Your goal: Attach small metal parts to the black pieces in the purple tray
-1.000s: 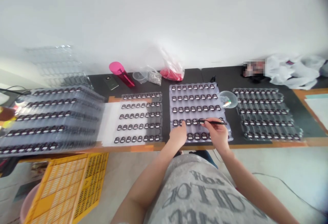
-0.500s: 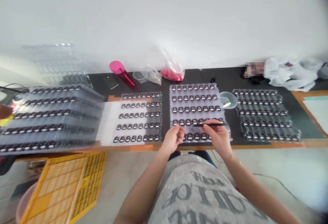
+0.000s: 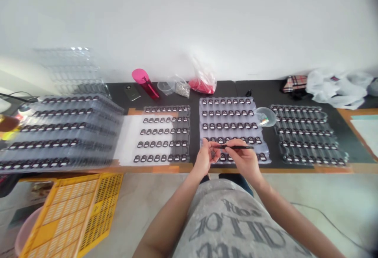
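My right hand point(image 3: 243, 157) grips slim black tweezers point(image 3: 240, 147) in a pinch, their pointed end aimed left. My left hand point(image 3: 206, 155) is curled, with small grey parts point(image 3: 213, 154) showing in its cupped fingers; their exact kind is too small to tell. The tweezers' tip meets the left fingertips. Both hands are over the near rows of a clear plastic tray point(image 3: 264, 147), which holds rows of small black pieces point(image 3: 226, 125) with white labels. My hands hide part of its two front rows.
Similar filled trays lie left point(image 3: 188, 132) and right point(image 3: 307, 122), beside a tall tray stack point(image 3: 102, 132). Behind are a pink bottle point(image 3: 146, 82), bags of silvery point(image 3: 183, 89) and red parts point(image 3: 203, 86), and a round clear lid point(image 3: 266, 117). A yellow crate point(image 3: 71, 210) stands below left.
My left hand has lifted slightly and turned its fingers inward. The tweezers have moved left, so their tip now reaches the left fingers. The whole view has shifted a little.
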A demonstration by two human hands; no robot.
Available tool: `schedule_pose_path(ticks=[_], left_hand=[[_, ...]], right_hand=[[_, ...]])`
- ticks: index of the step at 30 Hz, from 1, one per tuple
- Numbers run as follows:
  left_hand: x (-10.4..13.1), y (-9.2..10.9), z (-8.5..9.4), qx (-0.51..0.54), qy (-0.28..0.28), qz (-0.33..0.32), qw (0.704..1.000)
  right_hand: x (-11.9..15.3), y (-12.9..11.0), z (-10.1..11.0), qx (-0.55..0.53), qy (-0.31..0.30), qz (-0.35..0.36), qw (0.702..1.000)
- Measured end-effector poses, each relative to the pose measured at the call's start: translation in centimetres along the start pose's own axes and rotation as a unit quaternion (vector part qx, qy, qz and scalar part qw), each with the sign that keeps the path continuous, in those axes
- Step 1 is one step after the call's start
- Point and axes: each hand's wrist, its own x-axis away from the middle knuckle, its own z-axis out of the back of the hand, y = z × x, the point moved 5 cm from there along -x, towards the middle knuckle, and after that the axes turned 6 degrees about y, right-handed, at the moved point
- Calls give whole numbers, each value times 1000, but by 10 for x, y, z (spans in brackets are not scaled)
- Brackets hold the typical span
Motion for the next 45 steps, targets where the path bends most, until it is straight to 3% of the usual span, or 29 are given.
schedule_pose_path(ticks=[6, 13, 19, 25, 32, 36, 41, 45], left_hand=[[3, -2, -4, -17, -11, 2, 1000], [6, -1, -9, 39, 11, -9, 999], [10, -4, -16, 68, -5, 49, 997], [14, -9, -23, 96, -19, 51, 994], [27, -17, -16, 186, -7, 106, 977], [28, -15, -13, 224, -14, 155, 962], [23, -4, -2, 183, -39, 188, 964], [25, 8, 18, 113, -70, 211, 968]], right_hand=[[2, -3, 2, -6, -6, -6, 1000], [-8, 13, 18, -129, 42, -151, 979], [-15, 20, 25, -168, 20, -184, 968], [-15, 20, 30, -189, -5, -201, 961], [-11, 20, 37, -215, -8, -172, 961], [-3, 9, 36, -176, -36, -113, 977], [4, -14, 24, -91, -34, 2, 995], [13, -21, 2, -89, 15, 21, 996]])
